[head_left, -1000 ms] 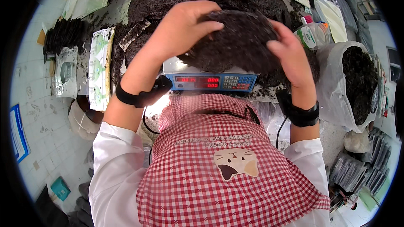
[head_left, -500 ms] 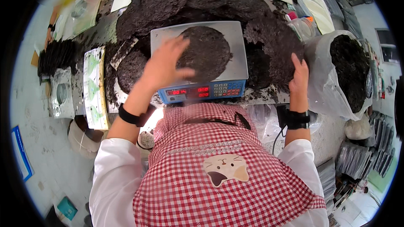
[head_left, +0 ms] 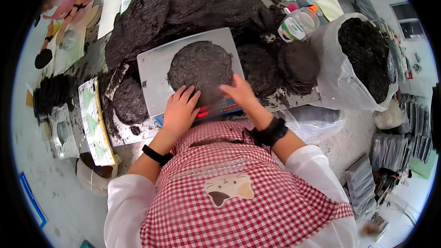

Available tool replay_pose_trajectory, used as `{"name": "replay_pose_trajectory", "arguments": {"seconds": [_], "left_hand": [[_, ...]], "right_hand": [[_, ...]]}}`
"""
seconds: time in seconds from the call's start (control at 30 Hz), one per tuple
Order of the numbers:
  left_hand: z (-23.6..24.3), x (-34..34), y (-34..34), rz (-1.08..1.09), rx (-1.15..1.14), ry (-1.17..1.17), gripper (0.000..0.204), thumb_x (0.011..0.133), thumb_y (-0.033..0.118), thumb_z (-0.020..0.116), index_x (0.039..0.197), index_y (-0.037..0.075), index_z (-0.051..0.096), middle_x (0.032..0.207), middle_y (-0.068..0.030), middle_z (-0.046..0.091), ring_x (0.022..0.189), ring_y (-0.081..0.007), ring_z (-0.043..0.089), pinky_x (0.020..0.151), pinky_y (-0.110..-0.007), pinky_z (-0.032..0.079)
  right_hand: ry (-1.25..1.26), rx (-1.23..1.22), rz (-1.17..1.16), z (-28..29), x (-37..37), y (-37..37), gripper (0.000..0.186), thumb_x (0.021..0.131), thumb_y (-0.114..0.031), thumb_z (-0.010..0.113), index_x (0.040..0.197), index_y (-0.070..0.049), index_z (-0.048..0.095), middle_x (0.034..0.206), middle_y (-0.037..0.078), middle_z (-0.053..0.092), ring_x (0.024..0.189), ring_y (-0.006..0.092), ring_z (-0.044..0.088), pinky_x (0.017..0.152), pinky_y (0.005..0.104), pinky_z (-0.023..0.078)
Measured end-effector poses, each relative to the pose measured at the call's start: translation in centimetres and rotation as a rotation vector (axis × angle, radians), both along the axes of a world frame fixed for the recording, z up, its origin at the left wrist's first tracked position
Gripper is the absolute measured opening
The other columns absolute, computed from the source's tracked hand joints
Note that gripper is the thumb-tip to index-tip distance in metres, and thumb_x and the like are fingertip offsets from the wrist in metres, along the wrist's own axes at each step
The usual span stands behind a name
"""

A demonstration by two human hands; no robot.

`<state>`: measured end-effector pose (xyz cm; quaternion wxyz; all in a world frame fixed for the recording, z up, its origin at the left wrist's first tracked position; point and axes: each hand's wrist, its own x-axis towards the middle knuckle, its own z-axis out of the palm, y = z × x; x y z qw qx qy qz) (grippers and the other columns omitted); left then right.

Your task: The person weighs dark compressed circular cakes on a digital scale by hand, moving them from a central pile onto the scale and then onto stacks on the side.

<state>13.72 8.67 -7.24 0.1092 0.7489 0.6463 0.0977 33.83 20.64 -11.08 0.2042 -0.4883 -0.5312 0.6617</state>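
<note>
Head view, looking down over your red-and-white checked apron (head_left: 239, 206). A grey weighing scale (head_left: 156, 71) stands in the middle of the worktable (head_left: 298, 98), and a round, flat disc of dark dried seaweed (head_left: 200, 68) lies centred on its platform. Your left hand (head_left: 180, 110) rests palm down at the near left edge of the disc, fingers spread apart and laid flat, their tips touching the disc's rim; they clamp on nothing. Your right hand (head_left: 240, 93) rests at the near right edge of the same disc, fingers loosely together and curved over the rim; whether they grip the edge cannot be told. Both hands partly cover the scale's red-lit display (head_left: 216, 108). Each wrist carries a black band.

Behind the scale rises a large heap of the same dark seaweed (head_left: 193, 4), and further pressed discs (head_left: 298, 64) lie stacked just right of the platform. A clear plastic jar with an orange-tipped lid (head_left: 298, 20) lies tilted beyond those discs. At the right edge of the table stands an open white sack (head_left: 330, 78) filled with dark seaweed. Left of the scale, flat printed packets (head_left: 94, 119) lie along the table's edge. Silver foil pouches (head_left: 390, 147) are stacked on the floor at the far right.
</note>
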Motion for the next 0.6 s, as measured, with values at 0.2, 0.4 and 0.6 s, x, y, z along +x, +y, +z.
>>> {"name": "replay_pose_trajectory", "arguments": {"seconds": [0.2, 0.4, 0.6], "left_hand": [[1.6, -3.1, -1.8, 0.207, 0.186, -0.178, 0.058, 0.075, 0.013, 0.068, 0.128, 0.004, 0.048, 0.133, -0.0176, 0.046, 0.124, -0.0356, 0.041, 0.103, -0.044, 0.034], [-4.7, -15.5, -7.9, 0.811, 0.258, -0.017, 0.073, 0.071, 0.015, 0.075, 0.133, 0.000, 0.039, 0.138, -0.0212, 0.039, 0.128, -0.0381, 0.035, 0.106, -0.044, 0.031], [-10.9, -16.3, -8.6, 0.853, -0.466, 0.253, 0.100, 0.067, 0.031, 0.080, 0.146, 0.011, 0.023, 0.151, -0.0150, 0.022, 0.138, -0.0312, 0.024, 0.106, -0.044, 0.031]], "right_hand": [[0.082, -0.035, -0.185, 4.6, 4.3, 3.6, 0.035, 0.080, -0.019, 0.068, 0.107, 0.000, 0.055, 0.099, 0.008, 0.062, 0.082, 0.0166, 0.060, 0.066, 0.0283, 0.051], [0.031, -0.020, -0.722, 2.7, 19.1, 8.8, 0.034, 0.083, -0.009, 0.066, 0.113, 0.000, 0.053, 0.105, 0.009, 0.055, 0.086, 0.0193, 0.058, 0.076, 0.0309, 0.050], [-0.143, 0.486, -0.243, 13.3, 10.5, 4.7, 0.025, 0.088, -0.015, 0.059, 0.110, -0.003, 0.057, 0.108, 0.016, 0.058, 0.095, 0.0223, 0.057, 0.077, 0.0326, 0.047]]}}
